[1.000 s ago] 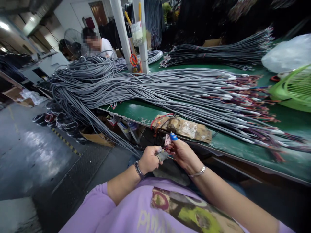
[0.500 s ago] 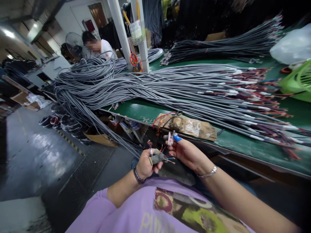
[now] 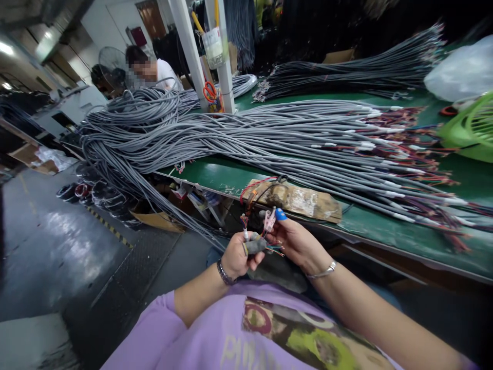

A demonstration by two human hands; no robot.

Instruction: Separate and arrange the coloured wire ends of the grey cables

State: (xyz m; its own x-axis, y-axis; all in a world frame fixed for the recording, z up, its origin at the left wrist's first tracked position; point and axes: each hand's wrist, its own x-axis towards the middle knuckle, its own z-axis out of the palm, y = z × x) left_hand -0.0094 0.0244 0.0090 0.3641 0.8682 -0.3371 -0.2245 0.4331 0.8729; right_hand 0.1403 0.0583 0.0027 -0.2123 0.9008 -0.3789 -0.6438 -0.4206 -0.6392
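Thin wires (image 3: 276, 248) in teal, red and dark colors fan stiffly from my left hand (image 3: 238, 256), which is curled into a loose fist around them — a soft, matte grey cover (image 3: 254, 245) on one of its digits. Above the same fist stands a white-wrapped wire end (image 3: 245, 234), smooth at the sleeve and frayed into a small reddish tuft on top. Just to its right, my right hand (image 3: 298, 241), fingers bent, pinches a small pale pink piece (image 3: 269, 220) beside a thumb capped in glossy blue (image 3: 281, 214); the piece sits just above the fanned wires, its exact form too small to tell. Directly beyond my hands, a rough brown block (image 3: 296, 199) wrapped in shiny tape lies on the edge of a slick green table (image 3: 215, 176). Farther out, round grey cables (image 3: 231, 134) sweep past both hands, ending right in white bands and ragged reddish strands. Beyond my right hand rest a ribbed green basket (image 3: 468, 131) and a crinkled plastic bag (image 3: 460, 69) — and far past my left, a co-worker (image 3: 166, 74) in white.
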